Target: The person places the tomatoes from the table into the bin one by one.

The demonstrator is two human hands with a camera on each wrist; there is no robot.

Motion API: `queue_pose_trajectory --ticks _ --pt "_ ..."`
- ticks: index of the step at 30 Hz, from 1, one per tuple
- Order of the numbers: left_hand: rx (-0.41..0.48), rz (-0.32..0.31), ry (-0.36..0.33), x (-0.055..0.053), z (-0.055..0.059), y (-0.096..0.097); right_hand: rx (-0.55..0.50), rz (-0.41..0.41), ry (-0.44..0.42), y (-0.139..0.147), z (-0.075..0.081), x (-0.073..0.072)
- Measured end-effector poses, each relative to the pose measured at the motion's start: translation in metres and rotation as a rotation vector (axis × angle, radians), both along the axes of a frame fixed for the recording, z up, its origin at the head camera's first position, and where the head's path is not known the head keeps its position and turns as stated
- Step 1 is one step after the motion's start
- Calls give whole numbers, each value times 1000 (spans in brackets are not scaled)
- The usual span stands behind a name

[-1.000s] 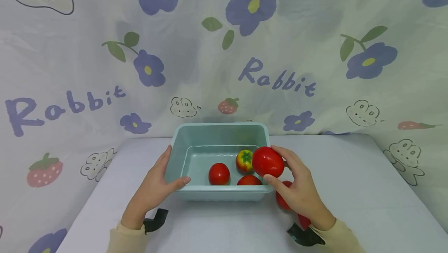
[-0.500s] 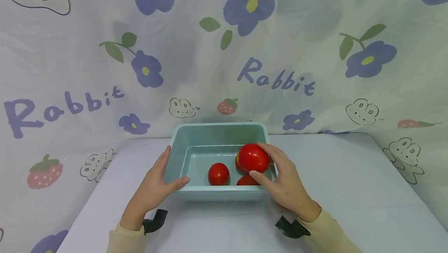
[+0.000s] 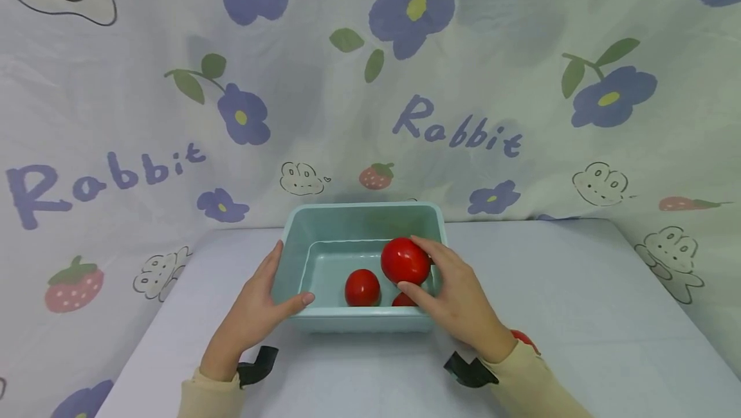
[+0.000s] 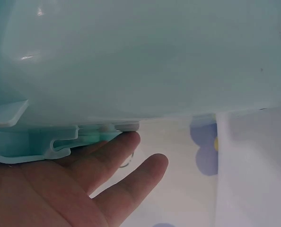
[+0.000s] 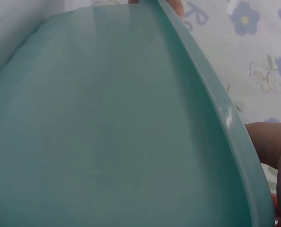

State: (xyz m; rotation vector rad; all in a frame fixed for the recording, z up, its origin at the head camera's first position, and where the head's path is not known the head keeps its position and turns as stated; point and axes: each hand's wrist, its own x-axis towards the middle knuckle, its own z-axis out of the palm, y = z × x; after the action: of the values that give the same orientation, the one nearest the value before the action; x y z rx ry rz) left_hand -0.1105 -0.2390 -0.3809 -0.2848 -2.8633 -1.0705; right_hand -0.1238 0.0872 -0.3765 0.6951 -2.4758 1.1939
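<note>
My left hand (image 3: 255, 308) holds the pale teal plastic bin (image 3: 370, 320) at its left front corner, thumb over the rim. In the left wrist view, fingers (image 4: 131, 189) spread beneath the bin's edge. Thumb and fingers of my right hand (image 3: 463, 299) grip a glossy red tomato (image 3: 405, 261) over the bin's right half. Inside, one red tomato (image 3: 362, 288) lies near the middle, and another red one (image 3: 404, 300) shows partly behind the front rim. The right wrist view is filled mostly by the bin's outer wall (image 5: 112, 113), with right-hand fingers (image 5: 268, 142) past the rim.
A red object (image 3: 524, 341) lies on the white table (image 3: 579, 289), mostly hidden by my right wrist. Behind the bin hangs a printed cloth (image 3: 324, 122) with flowers and rabbits.
My right hand has carried the red tomato leftward from the bin's right edge to over its inside. It now covers the yellow-and-green-topped fruit seen earlier. My left hand stays put.
</note>
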Motion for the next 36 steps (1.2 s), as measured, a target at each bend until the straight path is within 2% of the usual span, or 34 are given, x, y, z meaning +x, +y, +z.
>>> queue_pose_trajectory --ticks 9,18,22,30,36 --pt "9 -3 5 0 -1 -1 60 -10 50 -8 2 -4" --pt "-7 3 12 1 -2 0 121 -30 37 -7 2 -3" --pt "-5 3 6 1 -2 1 112 -41 45 -4 1 -2" --pt "-27 18 -9 2 1 3 58 -44 124 12 1 -2" --pt "-15 15 -15 2 3 4 23 -65 108 28 0 -1"
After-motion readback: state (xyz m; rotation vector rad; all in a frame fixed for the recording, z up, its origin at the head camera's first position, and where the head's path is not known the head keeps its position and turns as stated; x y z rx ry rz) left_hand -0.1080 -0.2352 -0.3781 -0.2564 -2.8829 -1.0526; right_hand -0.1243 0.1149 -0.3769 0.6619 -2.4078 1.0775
